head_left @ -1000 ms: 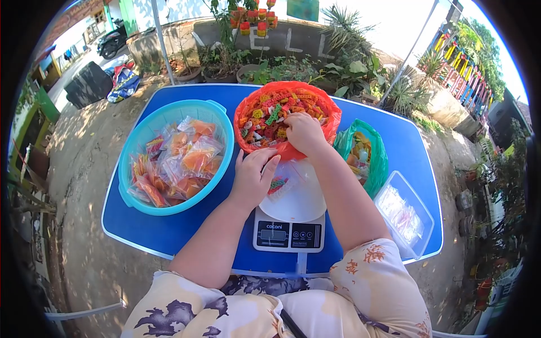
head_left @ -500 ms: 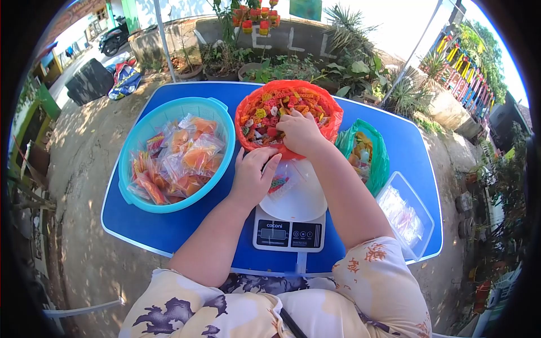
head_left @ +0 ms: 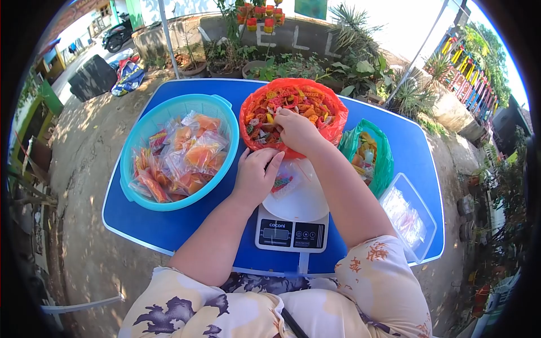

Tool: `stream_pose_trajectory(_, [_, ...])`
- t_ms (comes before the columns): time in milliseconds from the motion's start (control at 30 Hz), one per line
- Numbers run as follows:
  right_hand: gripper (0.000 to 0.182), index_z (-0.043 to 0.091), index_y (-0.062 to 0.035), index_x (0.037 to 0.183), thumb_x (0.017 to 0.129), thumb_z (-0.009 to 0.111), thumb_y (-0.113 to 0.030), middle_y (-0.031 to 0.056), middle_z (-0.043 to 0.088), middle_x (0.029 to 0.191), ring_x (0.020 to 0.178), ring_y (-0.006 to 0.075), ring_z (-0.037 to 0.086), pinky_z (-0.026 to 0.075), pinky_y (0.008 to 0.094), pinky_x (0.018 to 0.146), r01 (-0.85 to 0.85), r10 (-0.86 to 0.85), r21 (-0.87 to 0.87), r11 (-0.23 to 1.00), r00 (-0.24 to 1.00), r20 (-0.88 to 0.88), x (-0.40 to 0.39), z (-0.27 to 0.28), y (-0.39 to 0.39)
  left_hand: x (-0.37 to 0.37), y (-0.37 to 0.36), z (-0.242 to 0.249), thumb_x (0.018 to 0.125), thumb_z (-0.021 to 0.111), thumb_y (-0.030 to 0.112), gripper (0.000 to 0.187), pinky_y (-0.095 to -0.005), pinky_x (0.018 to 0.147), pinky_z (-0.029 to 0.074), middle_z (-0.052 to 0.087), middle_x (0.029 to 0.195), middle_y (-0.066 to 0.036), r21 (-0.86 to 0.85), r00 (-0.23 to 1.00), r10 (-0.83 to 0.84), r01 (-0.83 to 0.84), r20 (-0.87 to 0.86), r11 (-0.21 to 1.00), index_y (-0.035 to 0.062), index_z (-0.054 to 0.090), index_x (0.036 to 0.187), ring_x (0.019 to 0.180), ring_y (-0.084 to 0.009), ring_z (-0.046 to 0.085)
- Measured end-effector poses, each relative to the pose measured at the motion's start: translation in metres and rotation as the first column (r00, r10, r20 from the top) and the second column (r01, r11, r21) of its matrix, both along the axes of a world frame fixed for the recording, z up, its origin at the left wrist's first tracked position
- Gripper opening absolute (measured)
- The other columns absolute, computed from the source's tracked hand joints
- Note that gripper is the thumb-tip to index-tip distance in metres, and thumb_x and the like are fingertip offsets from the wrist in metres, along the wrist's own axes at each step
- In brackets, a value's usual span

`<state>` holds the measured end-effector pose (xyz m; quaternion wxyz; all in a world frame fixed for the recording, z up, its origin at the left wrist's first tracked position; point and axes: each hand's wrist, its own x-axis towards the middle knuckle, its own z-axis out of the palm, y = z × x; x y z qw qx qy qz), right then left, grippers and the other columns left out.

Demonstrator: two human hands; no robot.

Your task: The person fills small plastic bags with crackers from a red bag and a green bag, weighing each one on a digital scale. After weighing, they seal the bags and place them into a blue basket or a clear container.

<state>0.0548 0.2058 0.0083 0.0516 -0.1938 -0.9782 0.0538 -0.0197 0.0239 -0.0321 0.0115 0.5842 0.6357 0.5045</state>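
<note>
My right hand [head_left: 297, 134] reaches into a red plastic bag [head_left: 339, 121] full of small red, orange and yellow pieces [head_left: 282, 98]. Its fingers are bunched together among the pieces, and what they pinch is hidden. Near the bag's front left edge rests my left hand [head_left: 257, 174], thumb apart from the fingers, with no object visible in it. Just right of that hand, a clear plastic packet [head_left: 287, 177] with some colourful pieces inside lies on the white plate [head_left: 307, 205] of a kitchen scale [head_left: 291, 235]. The scale's display cannot be read.
A turquoise basket [head_left: 125, 186] of filled clear packets [head_left: 189, 152] stands left on the blue table [head_left: 169, 231]. To the right are a green plastic bag [head_left: 383, 163] with yellowish contents and a clear box [head_left: 428, 225] holding plastic bags. Potted plants [head_left: 360, 73] line the wall behind.
My right hand has shifted slightly within the red bag, and its fingers have drawn together from a more spread pose. My left hand stays near the bag's edge. The view has moved slightly.
</note>
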Motion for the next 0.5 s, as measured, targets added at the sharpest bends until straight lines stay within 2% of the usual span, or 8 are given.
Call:
stream_pose_trajectory(67, [0.036,0.066,-0.0149,0.123,0.088,0.061,-0.010,0.0068,0.064,0.126,0.133,0.0267,0.051,0.051,0.0394,0.103,0.118,-0.121,-0.089,0.989,0.992,-0.024,0.000,-0.005,0.005,0.001,0.000,0.000,0.105,0.053,0.031,0.033,-0.0511,0.107,0.039,0.074,0.103,-0.015,-0.046,0.999,-0.012,0.014,0.043,0.999,0.0035,0.071,0.106,0.103,-0.0341,0.067])
stream_pose_trajectory(100, [0.034,0.066,-0.0128,0.123,0.089,0.061,-0.011,0.0089,0.063,0.125,0.128,0.0291,0.054,0.050,0.0411,0.102,0.108,-0.116,-0.090,0.990,0.989,-0.089,-0.002,-0.009,0.006,0.000,0.000,-0.001,0.105,0.052,0.033,0.034,-0.0528,0.110,0.036,0.073,0.104,-0.014,-0.069,0.998,-0.016,0.021,0.064,0.997,0.0049,0.071,0.107,0.106,-0.0332,0.066])
stream_pose_trajectory(167, [0.032,0.065,-0.0087,0.121,0.089,0.061,-0.011,0.0130,0.061,0.123,0.119,0.0338,0.059,0.050,0.0445,0.100,0.087,-0.105,-0.093,0.992,0.971,-0.216,-0.005,-0.018,0.007,-0.001,0.000,-0.001,0.105,0.052,0.033,0.034,-0.0528,0.109,0.036,0.073,0.104,-0.014,-0.063,0.998,-0.026,0.030,0.060,0.998,0.0048,0.071,0.107,0.105,-0.0334,0.066])
stream_pose_trajectory(267, [0.035,0.065,-0.0112,0.123,0.088,0.066,-0.018,0.0103,0.061,0.123,0.124,0.0325,0.056,0.047,0.0481,0.104,-0.001,0.026,0.091,0.996,0.961,-0.276,-0.011,-0.038,0.015,-0.002,0.000,-0.001,0.105,0.052,0.033,0.034,-0.0522,0.108,0.037,0.073,0.104,-0.014,-0.077,0.998,-0.023,0.027,0.061,0.997,0.0047,0.071,0.106,0.105,-0.0334,0.066])
stream_pose_trajectory(367, [0.041,0.064,-0.0137,0.124,0.085,0.071,-0.025,0.0085,0.061,0.123,0.128,0.0314,0.052,0.044,0.0508,0.107,0.047,-0.044,0.023,0.999,0.991,-0.127,-0.013,-0.016,0.006,-0.002,0.000,0.000,0.105,0.052,0.033,0.034,-0.0512,0.108,0.037,0.073,0.103,-0.014,-0.079,0.998,-0.017,0.021,0.053,0.997,0.0047,0.071,0.106,0.104,-0.0332,0.067])
stream_pose_trajectory(500, [0.039,0.067,-0.0149,0.120,0.084,0.072,-0.028,0.0064,0.062,0.127,0.124,0.0265,0.056,0.048,0.0483,0.102,0.119,-0.112,0.128,0.985,0.992,-0.062,-0.022,-0.012,-0.004,-0.001,0.000,-0.001,0.105,0.053,0.032,0.033,-0.0499,0.107,0.038,0.074,0.102,-0.014,-0.054,0.999,-0.010,0.013,0.050,0.998,0.0047,0.072,0.105,0.102,-0.0329,0.067])
